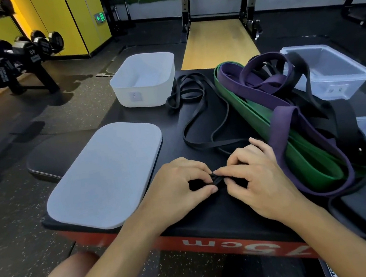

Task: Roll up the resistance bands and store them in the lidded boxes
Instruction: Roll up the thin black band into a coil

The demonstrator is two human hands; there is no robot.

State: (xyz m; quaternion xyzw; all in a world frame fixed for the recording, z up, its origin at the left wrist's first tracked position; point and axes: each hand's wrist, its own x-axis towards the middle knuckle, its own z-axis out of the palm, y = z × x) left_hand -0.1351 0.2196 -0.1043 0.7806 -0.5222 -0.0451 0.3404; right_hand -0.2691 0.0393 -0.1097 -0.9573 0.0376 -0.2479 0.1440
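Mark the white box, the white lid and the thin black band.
white box [143, 94]: head view, front wall.
white lid [107, 175]: head view, middle of its top.
thin black band [216, 178]: head view, its coiled end.

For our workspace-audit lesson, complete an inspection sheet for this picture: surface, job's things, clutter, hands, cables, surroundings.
Surface: black padded top of red-sided box, carrying the bands and lid.
Job's things: thin black rubber band, near end just curled; heap of wide green, purple and black bands; open white plastic box; flat white lid; clear plastic box.
Clutter: nothing seen.
Hands: left hand and right hand both pinch the thin band's end.
Cables: nothing seen.
Surroundings: dumbbell rack, yellow wall panels.
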